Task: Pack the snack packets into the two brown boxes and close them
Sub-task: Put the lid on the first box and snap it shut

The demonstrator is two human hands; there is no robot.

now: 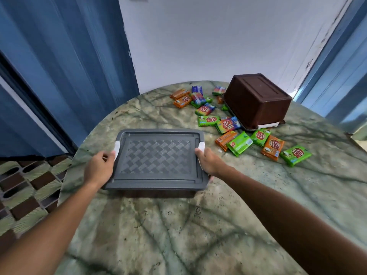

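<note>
Near box: a brown box with a grey lid (157, 157) sits on the green marble surface (198, 225), right in front of the person. Only a dark strip of its front shows under the lid.
Lid: flat on top, with a woven pattern in the middle and a white clip at each short end.
Left hand (99, 167): at the left end of the lid — the grip is curled round that edge, thumb by the white clip.
Right hand (208, 162): at the right end of the lid — fingers wrapped round that edge, next to the other white clip.
Far box (256, 100): a second brown box, upside down and tipped up, at the back right of the surface, with a white clip on its low edge.
Snack packets (239, 143): green, orange and rainbow-striped ones lie loose on the surface, spread to the left of and in front of the far box. Some touch its rim.
Around: blue curtains on both sides, a pale wall behind, patterned floor tiles at the left.
</note>
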